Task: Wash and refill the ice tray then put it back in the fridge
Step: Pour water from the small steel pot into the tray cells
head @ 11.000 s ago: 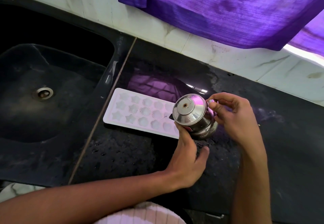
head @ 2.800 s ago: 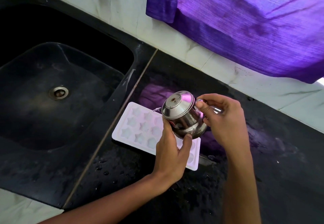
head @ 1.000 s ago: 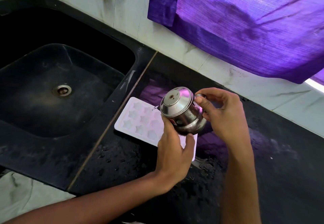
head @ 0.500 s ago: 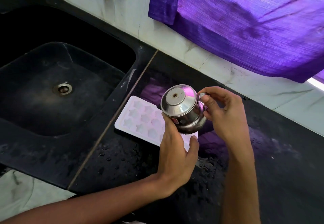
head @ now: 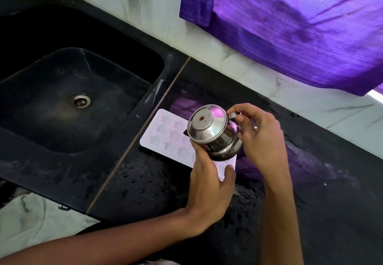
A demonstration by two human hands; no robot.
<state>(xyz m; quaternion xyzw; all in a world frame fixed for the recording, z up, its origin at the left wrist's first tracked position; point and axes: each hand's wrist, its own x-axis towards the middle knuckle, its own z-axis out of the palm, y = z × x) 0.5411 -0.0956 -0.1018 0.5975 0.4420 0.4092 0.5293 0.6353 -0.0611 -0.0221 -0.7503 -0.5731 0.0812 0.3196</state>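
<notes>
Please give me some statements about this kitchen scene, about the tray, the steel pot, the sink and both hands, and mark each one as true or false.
1. The white ice tray lies on the black counter, to the right of the sink. True.
2. The steel pot stands upright on the counter. False: both hands hold it tilted above the tray.
3. The right hand pinches the pot's handle. True.
4. The left hand rests flat on the counter. False: its fingers and thumb support the pot from below.
5. The tray sits inside the sink. False: it is on the counter; the sink shows only its drain.
6. A purple cloth hangs over the wall behind the counter. True.
</notes>
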